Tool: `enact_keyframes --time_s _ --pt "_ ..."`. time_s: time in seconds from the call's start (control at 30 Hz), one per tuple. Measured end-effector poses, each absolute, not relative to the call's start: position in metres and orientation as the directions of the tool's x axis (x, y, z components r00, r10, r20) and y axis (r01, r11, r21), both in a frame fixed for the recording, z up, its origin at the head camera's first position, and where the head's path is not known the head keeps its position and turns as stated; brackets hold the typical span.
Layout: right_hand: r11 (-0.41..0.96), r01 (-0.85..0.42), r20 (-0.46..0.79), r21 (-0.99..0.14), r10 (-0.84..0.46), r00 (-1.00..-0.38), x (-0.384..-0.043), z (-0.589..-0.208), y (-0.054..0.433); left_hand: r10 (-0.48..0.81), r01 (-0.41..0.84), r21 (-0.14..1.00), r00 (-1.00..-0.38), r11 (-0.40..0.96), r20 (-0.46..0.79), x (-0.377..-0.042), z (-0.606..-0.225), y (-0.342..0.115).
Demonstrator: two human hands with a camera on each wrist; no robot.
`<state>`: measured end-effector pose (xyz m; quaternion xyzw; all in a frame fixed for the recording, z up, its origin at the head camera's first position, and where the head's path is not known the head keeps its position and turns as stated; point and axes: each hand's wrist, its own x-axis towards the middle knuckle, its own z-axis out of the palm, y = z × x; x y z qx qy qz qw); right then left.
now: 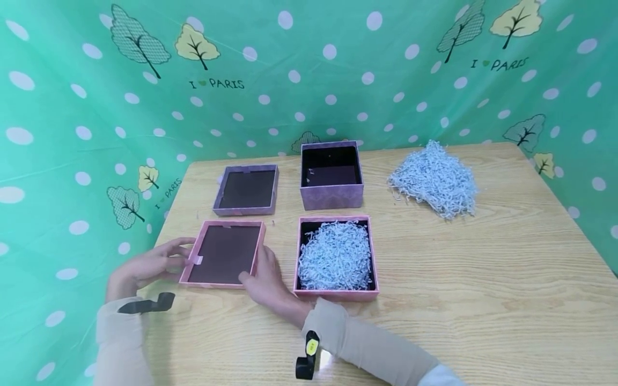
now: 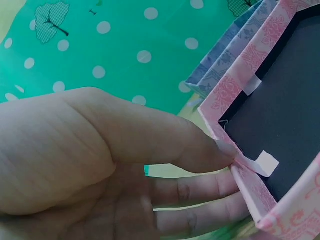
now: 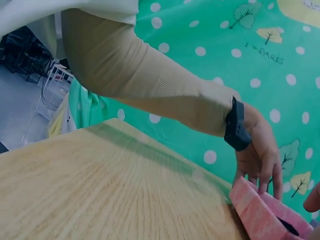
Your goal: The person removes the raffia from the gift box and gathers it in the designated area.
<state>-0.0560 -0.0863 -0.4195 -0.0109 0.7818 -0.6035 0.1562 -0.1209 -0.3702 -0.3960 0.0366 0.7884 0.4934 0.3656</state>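
A pink box lid (image 1: 227,254), dark inside, lies inner side up between the two hands at the left of the table. At its left wall, my left hand (image 1: 156,262) pinches the rim between thumb and fingers, beside a small white tab (image 2: 268,164). My right hand (image 1: 270,281) grips the right wall, its thumb over the near right corner; its fingertips are hidden behind the wall. In the right wrist view only a part of the pink lid (image 3: 257,212) shows. Right of that hand stands a pink box (image 1: 335,295) filled with pale blue shredded paper (image 1: 335,257).
A purple lid (image 1: 246,190) lies inner side up behind the pink one. Beside it stands a purple box (image 1: 332,197) with a dark inside. A loose heap of pale blue shredded paper (image 1: 436,179) lies at the back right. A green dotted curtain (image 1: 309,64) borders the wooden table (image 1: 458,300).
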Motion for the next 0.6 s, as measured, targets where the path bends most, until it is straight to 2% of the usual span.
enact_keyframes --time_s 0.17,0.33,0.6 --pt "0.301 0.095 -0.186 -0.949 -0.289 -0.939 -0.044 -0.398 -0.084 0.319 -0.243 0.716 -0.77 0.655 -0.553 -0.122 -0.385 -0.36" --pt "0.286 -0.04 -0.077 -0.957 -0.387 -0.919 -0.042 -0.37 -0.075 0.233 -0.115 0.587 -0.844 0.802 -0.483 -0.125 -0.364 -0.339" --pt "0.144 -0.122 0.04 -0.982 -0.47 -0.882 -0.054 -0.329 -0.043 0.256 0.038 0.572 -0.917 0.82 -0.306 -0.129 -0.334 -0.298"
